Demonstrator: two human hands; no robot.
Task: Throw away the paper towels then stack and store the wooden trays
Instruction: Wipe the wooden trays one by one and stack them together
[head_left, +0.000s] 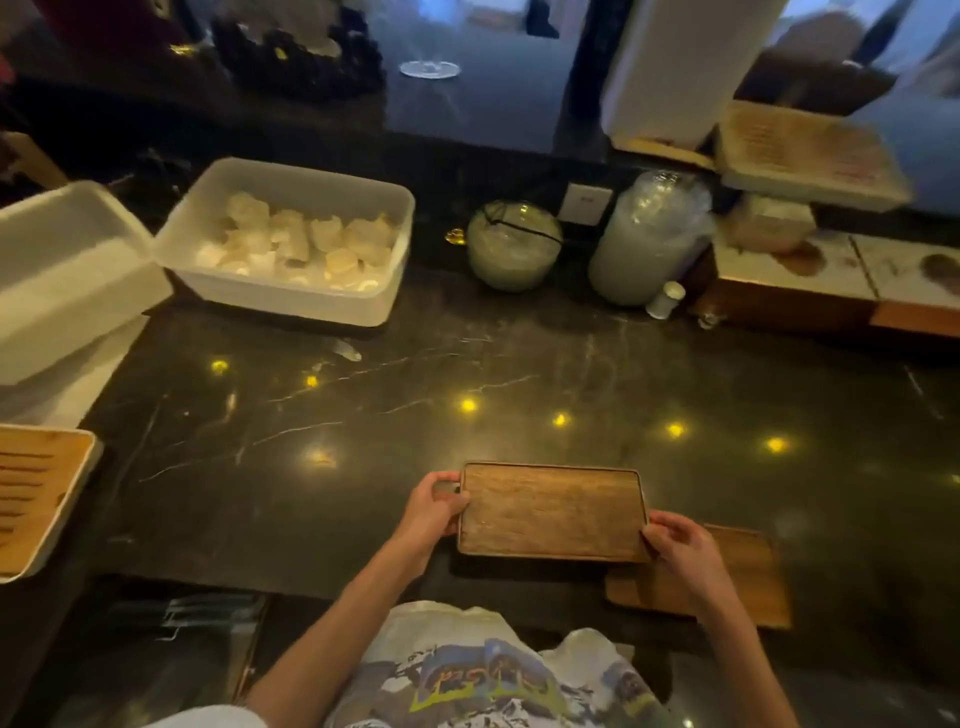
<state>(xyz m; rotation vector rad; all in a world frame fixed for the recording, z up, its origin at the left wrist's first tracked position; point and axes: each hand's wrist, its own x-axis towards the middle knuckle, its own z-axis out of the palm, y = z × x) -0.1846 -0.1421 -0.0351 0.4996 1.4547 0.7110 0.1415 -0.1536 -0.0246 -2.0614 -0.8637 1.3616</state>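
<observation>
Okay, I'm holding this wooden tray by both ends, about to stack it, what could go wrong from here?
1. The second tray overhangs the dark counter edge; setting the held tray on it off-centre might tip both off.
2. Left hand and right hand pinch only the short ends, so the tray could slip.
3. Fingers could get caught between the trays.

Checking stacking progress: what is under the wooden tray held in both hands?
Under the held wooden tray, its right corner overlaps a second wooden tray on the counter. Contact is hidden.
</observation>
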